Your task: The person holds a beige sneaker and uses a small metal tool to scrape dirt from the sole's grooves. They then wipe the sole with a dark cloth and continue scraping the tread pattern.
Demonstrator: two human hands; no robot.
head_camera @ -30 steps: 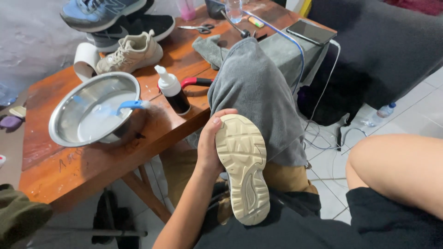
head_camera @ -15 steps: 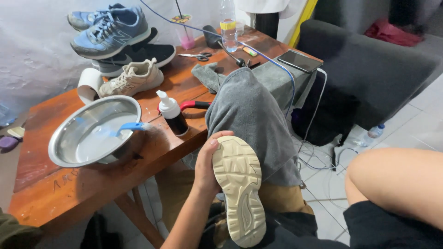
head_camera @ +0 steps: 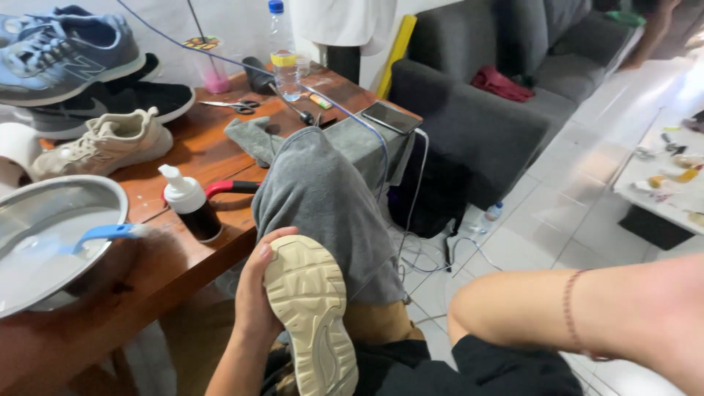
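Left hand point(head_camera: 257, 297) wraps the beige shoe point(head_camera: 312, 323), sole up, near me below the tabletop point(head_camera: 220, 161) edge, so the tread faces me. Right hand out of view; only the forearm shows. Brush point(head_camera: 103, 235) rests in the steel basin point(head_camera: 44, 242), foam bottle point(head_camera: 189, 213) just right of it.

Your left hand point(head_camera: 258, 293) is bare, with no glove, ring or watch showing, and the forearm below it is uncovered down to the lower edge of the view. The thumbnail is short and plain. Your right forearm is bare too; a thin reddish-brown cord bracelet point(head_camera: 570, 308) loops round it, with no other band near it. Your right hand lies out of view past the frame's edge. You wear black shorts point(head_camera: 469, 367), their fabric plain and matte, without visible print, seams or pockets in the part that shows.
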